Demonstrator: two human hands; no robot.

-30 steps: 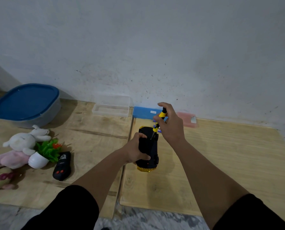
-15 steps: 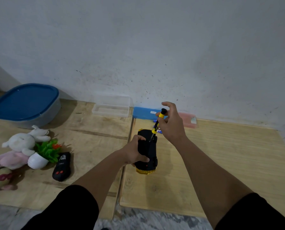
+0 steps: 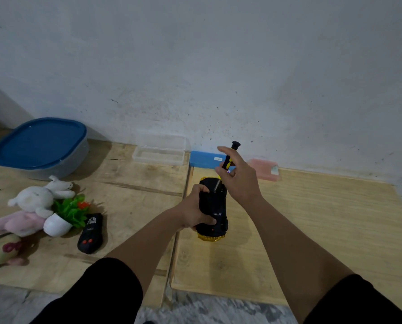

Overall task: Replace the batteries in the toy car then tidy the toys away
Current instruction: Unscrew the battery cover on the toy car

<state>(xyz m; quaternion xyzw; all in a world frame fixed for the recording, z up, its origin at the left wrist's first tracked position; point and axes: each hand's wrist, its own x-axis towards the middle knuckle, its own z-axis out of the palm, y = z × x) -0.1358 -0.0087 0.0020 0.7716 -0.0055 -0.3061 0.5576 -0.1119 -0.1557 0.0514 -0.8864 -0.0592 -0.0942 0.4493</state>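
Wooden boards (image 3: 324, 230) lay on the floor against a white wall (image 3: 218, 66); I could not call this a tabletop. Blue-lidded tub (image 3: 40, 146) stood at far left, a clear lidded box (image 3: 159, 152) and a blue pad (image 3: 203, 159) by the wall, a pink pad (image 3: 264, 169) to their right. Plush rabbit (image 3: 39, 198), pink plush (image 3: 17, 223), toy potted plant (image 3: 65, 217) and black remote (image 3: 90, 233) were grouped at left, well apart from the work.

Toy car (image 3: 212, 206) sat underside up at the seam between boards, long axis running away from the person, gold bumper nearest. Left hand (image 3: 195, 211) was clamped round its left flank. Right hand (image 3: 238, 177), just beyond and right of the car's far end, pinched the yellow-and-black screwdriver (image 3: 229, 160) between thumb and fingers (image 3: 225, 150), other fingers spread. Shaft slanted down-left onto the car's far end; tip contact with a screw was too small to confirm.

Judgement: battery-cover screw in hand. Right-hand board was open for setting parts down; a loose screw could drop into the seam.
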